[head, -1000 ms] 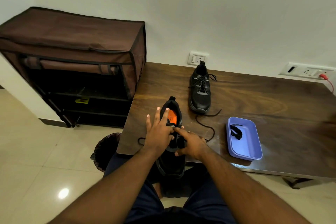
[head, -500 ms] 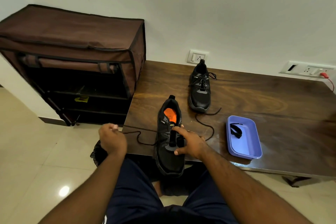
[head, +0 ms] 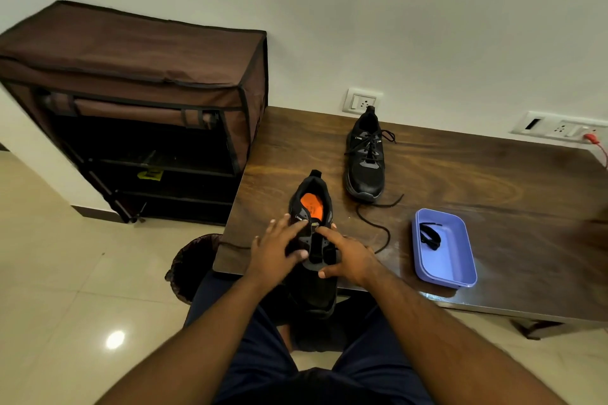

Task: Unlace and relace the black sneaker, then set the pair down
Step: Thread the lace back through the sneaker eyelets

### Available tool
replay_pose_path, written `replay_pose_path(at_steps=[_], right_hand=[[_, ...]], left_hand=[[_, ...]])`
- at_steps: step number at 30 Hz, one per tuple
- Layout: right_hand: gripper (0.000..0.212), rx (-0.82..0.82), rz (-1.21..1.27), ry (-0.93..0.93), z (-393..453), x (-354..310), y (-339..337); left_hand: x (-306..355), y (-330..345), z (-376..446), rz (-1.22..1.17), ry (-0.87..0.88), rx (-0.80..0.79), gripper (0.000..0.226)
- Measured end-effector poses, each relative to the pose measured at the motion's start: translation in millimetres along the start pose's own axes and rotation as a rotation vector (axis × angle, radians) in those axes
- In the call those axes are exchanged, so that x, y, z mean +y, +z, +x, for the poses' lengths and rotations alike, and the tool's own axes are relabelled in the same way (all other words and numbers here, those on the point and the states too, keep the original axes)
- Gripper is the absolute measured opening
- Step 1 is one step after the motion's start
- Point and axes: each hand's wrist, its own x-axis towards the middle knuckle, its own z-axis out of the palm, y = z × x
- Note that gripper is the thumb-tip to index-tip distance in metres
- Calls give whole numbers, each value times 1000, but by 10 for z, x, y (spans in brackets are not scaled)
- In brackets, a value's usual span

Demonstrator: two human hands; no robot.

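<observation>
While the second shoe (head: 365, 159) waits laced near the wall, a person works the near sneaker (head: 314, 240) at the table's (head: 460, 181) front edge, toe hanging over toward the lap, orange insole showing through the open throat.

Seen from the head camera, both hands meet over the eyelet rows. The left hand (head: 274, 251) lies on the sneaker's left side with fingers spread and nearly straight, fingertips at the top eyelets; whether they pinch the lace cannot be told. The right hand (head: 350, 256) steadies the other side, forefinger stretched to the upper eyelets and thumb tucked under the vamp, loosely cupping the shoe.

No lace crosses the visible eyelets, and a black lace (head: 378, 223) trails loose across the table to the right, with another stretch running off the left edge. Judging by that, the unlacing looks finished or almost so; the relacing appears barely begun, and setting the pair down is yet to come.

A purple tray (head: 460, 270) holding a small dark item sits to the right, a brown shoe rack (head: 131, 76) stands left of the table, and a bin (head: 190, 260) sits on the floor below.
</observation>
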Motion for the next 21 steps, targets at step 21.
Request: replay_pose_path(at_steps=[21], right_hand=[[14, 273, -88, -131, -18, -14, 153]], left_hand=[[92, -33, 345, 425, 82, -339, 96]])
